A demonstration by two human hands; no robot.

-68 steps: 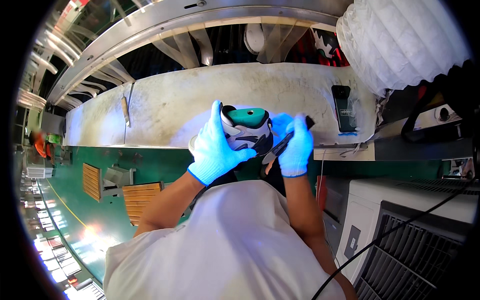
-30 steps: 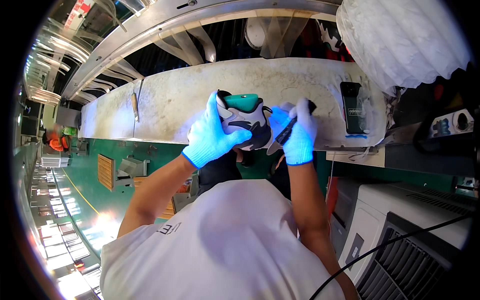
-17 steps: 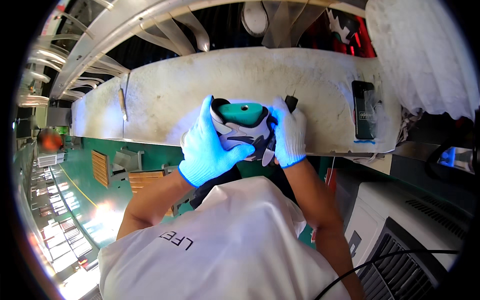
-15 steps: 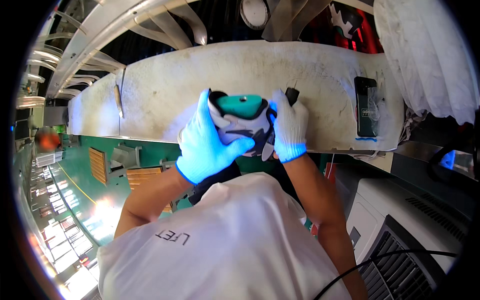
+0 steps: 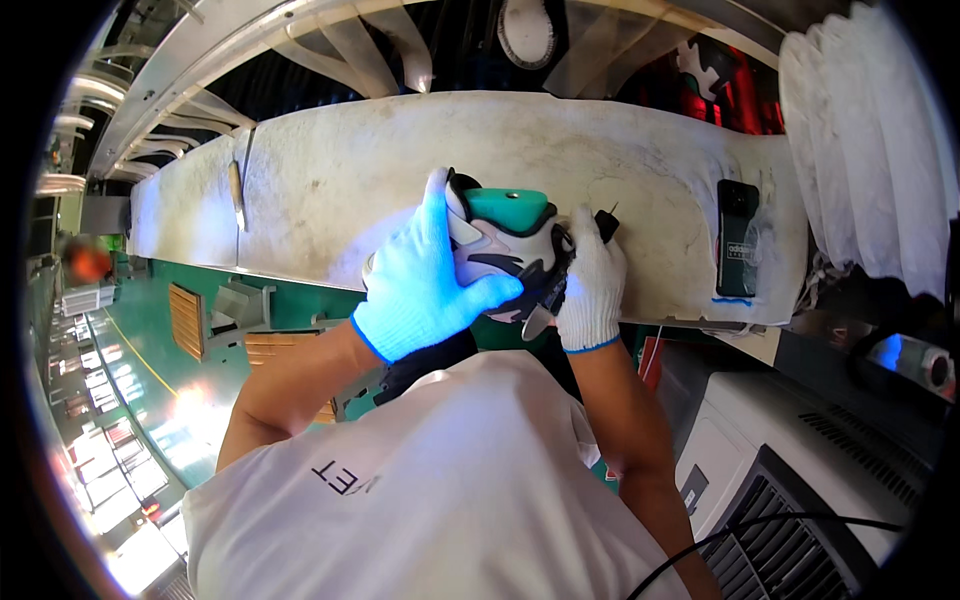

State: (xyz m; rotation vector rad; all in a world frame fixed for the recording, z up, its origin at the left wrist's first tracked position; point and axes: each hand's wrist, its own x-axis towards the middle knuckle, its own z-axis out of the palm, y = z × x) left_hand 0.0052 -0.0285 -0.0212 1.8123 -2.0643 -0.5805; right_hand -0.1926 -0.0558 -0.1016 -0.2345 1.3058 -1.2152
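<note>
Now hands (image 5: 590, 285) grip shoe (image 5: 505, 250) closer.

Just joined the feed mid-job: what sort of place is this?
Probably a shoe factory line: gloved hands hold a white and green sneaker over a long, worn white workbench, with a green factory floor beside it.

Two white knit-gloved hands, left hand (image 5: 425, 285) and right hand (image 5: 592, 290), one white, grey and teal sneaker (image 5: 505, 240), one black-handled pointed tool (image 5: 605, 222), one black phone (image 5: 737, 237), one wooden-handled tool (image 5: 236, 195), one long worn white workbench (image 5: 340, 185)
</note>
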